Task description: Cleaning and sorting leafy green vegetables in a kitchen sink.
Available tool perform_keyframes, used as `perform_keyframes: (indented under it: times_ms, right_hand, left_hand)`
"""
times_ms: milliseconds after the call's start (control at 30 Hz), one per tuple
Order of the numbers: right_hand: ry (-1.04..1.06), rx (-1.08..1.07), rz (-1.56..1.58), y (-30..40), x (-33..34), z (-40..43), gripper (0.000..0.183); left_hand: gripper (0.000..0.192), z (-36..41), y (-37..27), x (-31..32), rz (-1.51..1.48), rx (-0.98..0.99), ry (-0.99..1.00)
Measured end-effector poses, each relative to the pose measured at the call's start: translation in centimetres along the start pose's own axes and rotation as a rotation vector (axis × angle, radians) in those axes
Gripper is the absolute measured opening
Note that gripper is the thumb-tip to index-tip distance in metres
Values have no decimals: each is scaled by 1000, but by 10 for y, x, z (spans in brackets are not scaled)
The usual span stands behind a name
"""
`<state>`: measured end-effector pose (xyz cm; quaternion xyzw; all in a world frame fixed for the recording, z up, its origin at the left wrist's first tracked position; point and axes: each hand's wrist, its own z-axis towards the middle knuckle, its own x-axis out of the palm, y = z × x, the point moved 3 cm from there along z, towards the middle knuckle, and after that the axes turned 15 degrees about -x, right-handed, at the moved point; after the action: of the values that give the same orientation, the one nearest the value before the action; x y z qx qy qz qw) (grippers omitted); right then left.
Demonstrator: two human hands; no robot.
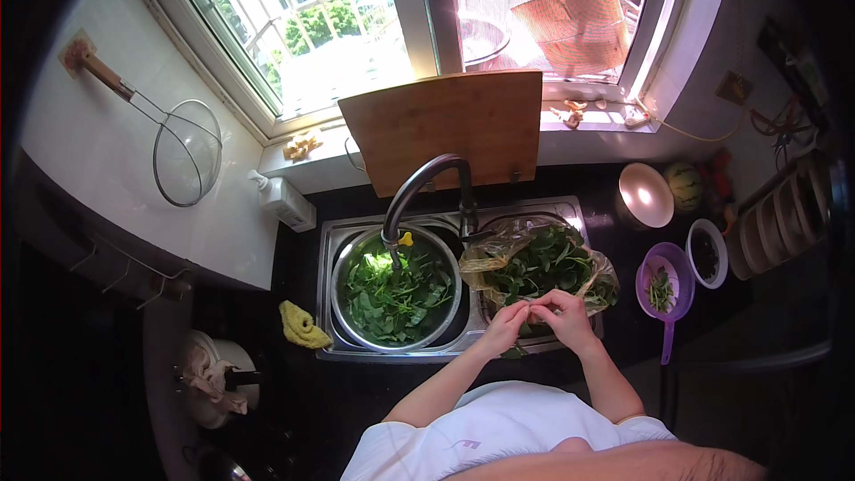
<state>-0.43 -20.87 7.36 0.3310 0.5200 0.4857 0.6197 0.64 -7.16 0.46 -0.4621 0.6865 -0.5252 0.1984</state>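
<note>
My left hand (502, 329) and my right hand (566, 321) meet fingertip to fingertip over the front of the right sink basin. Both pinch a thin stem of greens, mostly covered by the fingers. Just behind them, a crinkled clear plastic bag (482, 260) lies opened over that basin, full of leafy greens (544, 260). In the left basin sits a round stainless steel bowl (339, 310) holding more loose leaves and stems (394, 300). Some leaf (514, 351) shows at the sink's front rim, below my left hand.
A curved faucet (427, 170) arches over the steel bowl. Behind it leans a wooden cutting board (447, 127). A purple strainer (678, 277) with a few greens stands right, beside bowls. Left are a yellow cloth (302, 325) and a white pump bottle (286, 200).
</note>
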Motion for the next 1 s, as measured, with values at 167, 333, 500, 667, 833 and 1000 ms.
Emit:
perform_keyframes:
  times_ms: [167,333,500,667,833,1000]
  right_hand:
    - [-301,-183,-294,21,-43,-9,3]
    - [-680,14,-647,-75,-213,-51,8]
    - [-287,204,-1162,-167,-242,-86,16]
    - [-174,-151,-693,-60,-102,17,7]
    - [244,-497,-610,-92,49,65,11]
    - [320,-309,-904,-142,38,75,10]
  left_hand:
    - [19,15,8,-63,-731,-251,-75]
    - [24,0,42,-200,496,83,-971]
    - [23,-6,112,-255,991,-139,-1150]
    - [13,1,38,-170,614,166,-948]
    - [29,67,17,-92,714,155,-452]
    - [65,80,15,-110,836,48,-571]
